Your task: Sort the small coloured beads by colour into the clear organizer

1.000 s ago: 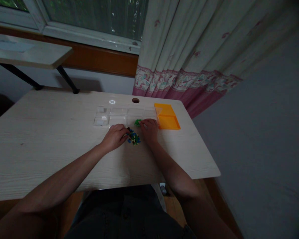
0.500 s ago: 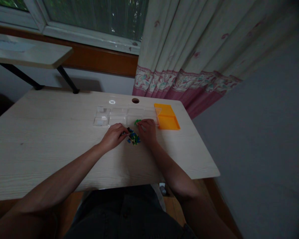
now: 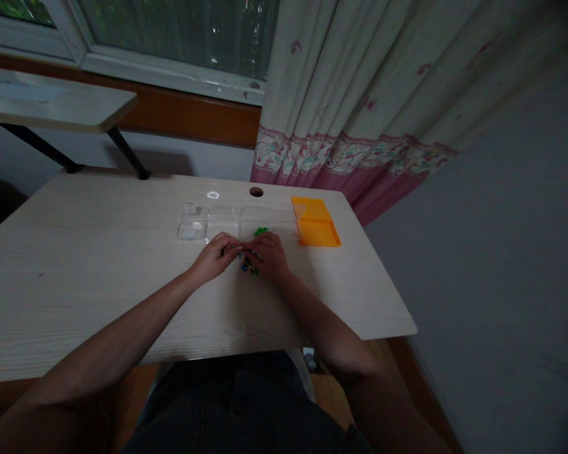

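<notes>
A small heap of blue, green and yellow pieces (image 3: 247, 267) lies on the pale wooden table (image 3: 99, 265), mostly covered by my hands. My left hand (image 3: 216, 256) rests at the heap's left side with its fingers curled and pinched over some pieces. My right hand (image 3: 267, 253) lies over the heap's right side, fingers bent down onto it, fingertips meeting those of the left. Just beyond the hands stands a clear compartment box (image 3: 218, 222), with a few green pieces (image 3: 260, 231) in one of its right cells. What each hand grips is too small to make out.
An orange lid or tray (image 3: 315, 222) lies right of the clear box. A cable hole (image 3: 256, 192) is near the table's far edge. A second table (image 3: 52, 104) stands at the back left under a window. Curtains (image 3: 360, 94) hang at the back right.
My right hand has drawn back from the green pieces at the box and moved left onto the heap. The left hand edged slightly towards it; their fingertips now meet.
</notes>
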`<state>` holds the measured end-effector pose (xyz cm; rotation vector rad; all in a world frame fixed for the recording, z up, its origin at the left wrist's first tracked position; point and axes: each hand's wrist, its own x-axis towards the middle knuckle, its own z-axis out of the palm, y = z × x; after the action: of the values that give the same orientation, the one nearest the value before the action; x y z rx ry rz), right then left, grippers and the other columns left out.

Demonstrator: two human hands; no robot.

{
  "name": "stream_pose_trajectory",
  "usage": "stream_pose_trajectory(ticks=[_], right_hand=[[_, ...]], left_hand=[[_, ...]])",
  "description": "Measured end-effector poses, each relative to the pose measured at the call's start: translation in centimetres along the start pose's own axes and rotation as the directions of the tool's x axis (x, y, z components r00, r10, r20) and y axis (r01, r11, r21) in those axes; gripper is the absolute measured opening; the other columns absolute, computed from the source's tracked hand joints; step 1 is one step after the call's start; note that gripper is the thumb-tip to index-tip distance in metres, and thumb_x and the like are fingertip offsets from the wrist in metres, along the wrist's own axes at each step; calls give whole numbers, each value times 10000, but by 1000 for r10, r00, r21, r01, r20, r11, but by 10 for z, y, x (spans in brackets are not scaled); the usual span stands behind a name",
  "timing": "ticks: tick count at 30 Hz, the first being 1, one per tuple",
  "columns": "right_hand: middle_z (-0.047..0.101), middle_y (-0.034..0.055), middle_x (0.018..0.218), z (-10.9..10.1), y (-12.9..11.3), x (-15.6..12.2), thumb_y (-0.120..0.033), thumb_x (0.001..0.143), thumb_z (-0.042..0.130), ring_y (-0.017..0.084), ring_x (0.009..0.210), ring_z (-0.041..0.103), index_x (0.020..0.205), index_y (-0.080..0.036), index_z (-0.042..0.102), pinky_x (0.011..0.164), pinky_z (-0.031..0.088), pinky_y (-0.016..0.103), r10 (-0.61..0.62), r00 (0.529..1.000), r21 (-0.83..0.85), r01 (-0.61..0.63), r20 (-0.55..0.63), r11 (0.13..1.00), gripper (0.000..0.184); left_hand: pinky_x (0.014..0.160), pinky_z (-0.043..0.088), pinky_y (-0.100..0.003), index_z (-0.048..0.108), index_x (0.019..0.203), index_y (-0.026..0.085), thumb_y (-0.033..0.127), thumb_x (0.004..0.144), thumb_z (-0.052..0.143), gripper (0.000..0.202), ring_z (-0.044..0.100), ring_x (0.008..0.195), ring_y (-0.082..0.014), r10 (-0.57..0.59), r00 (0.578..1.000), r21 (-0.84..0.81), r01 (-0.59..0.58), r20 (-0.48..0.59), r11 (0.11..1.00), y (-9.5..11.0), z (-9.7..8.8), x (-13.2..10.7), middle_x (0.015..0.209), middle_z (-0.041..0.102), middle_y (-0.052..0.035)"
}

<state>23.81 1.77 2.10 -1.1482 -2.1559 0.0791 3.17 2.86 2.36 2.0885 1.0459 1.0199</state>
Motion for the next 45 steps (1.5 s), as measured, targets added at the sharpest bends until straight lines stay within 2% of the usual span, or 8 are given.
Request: stream_pose_trajectory(ticks=[7,11,13,17,22,35,39,45], right_hand=[[739,31,870,2,-2,0,-377,935,626,200,962,619,980,-301,784,936,460,374,5,1000,35,-4,-25,999,181],[744,27,884,0,0,1,-340,936,630,197,948,624,982,-301,786,928,462,374,49,998,40,-47,-35,998,167],[742,36,889,-2,3,2,-320,931,641,195,939,621,953,-279,791,928,463,371,106,989,36,-103,-100,994,158],[729,50,924,-6,15,3,-328,910,671,204,985,605,891,-253,791,954,451,379,299,915,10,-308,-272,951,143],[725,64,988,-5,27,3,-347,912,658,224,1030,578,876,-237,787,992,409,418,430,855,-28,-457,-290,889,173],[710,62,996,-2,30,1,-353,954,586,230,1014,556,898,-241,777,956,402,402,400,875,-89,-437,-274,895,229],[704,61,1011,-4,26,3,-333,950,597,219,1035,551,915,-237,775,969,398,382,425,874,-72,-452,-238,889,205],[708,59,982,-4,24,3,-316,942,615,214,1001,566,891,-234,774,957,419,373,392,885,-74,-421,-253,904,186]], left_hand=[[660,446,-287,643,813,171,426,981,478,347,533,717,-155,10,1000,-7,-10,15,1000,2,-1,1,746,531,-24],[727,484,-310,680,866,176,420,996,455,358,570,777,-171,5,1000,9,-5,0,1000,1,-1,1,786,582,-46],[775,495,-320,695,905,180,419,1004,444,360,585,832,-180,8,1000,20,-8,-6,1000,1,-2,1,823,605,-57],[775,491,-316,694,958,182,414,1006,450,340,580,852,-186,29,1000,79,-29,-9,996,1,-2,0,849,605,-60],[771,481,-312,691,1030,180,371,1011,460,301,570,846,-182,89,995,147,-94,38,985,-1,0,-1,879,602,-63],[824,487,-349,693,1036,182,272,965,496,227,579,879,-207,110,990,181,-125,91,976,3,-2,-1,887,609,-71],[857,478,-364,688,1101,177,207,926,512,250,576,932,-220,144,979,215,-174,147,961,1,-1,-2,952,616,-88],[856,463,-373,696,1193,204,243,950,503,313,557,943,-235,185,958,325,-250,218,912,0,2,-3,969,606,-101]])
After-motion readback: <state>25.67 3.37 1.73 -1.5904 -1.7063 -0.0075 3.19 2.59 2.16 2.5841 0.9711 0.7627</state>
